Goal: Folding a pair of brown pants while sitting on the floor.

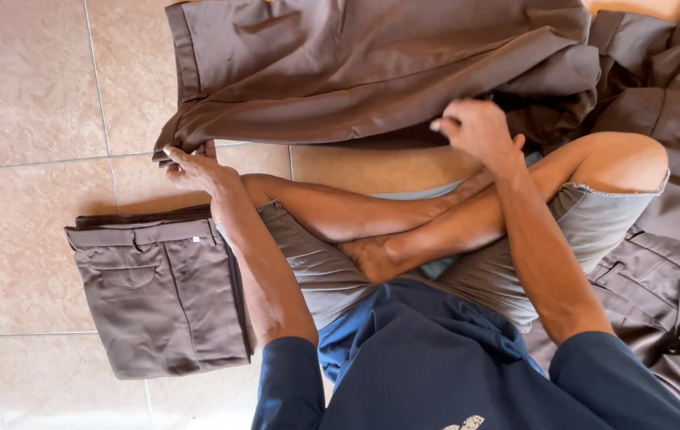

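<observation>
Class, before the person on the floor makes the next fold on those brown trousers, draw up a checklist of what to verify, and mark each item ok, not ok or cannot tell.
1. Left hand grips the waistband corner of the brown trousers: ok.
2. Right hand pinches the trousers' near edge: ok.
3. Trousers lie flat, no bunching: not ok, cloth is rumpled near the right hand.
4. Folded stack sits neat beside the left arm: ok.
5. Tiled floor clean beneath the trousers: cannot tell.
6. Unfolded pile kept apart from the trousers being handled: not ok, they overlap.
</observation>
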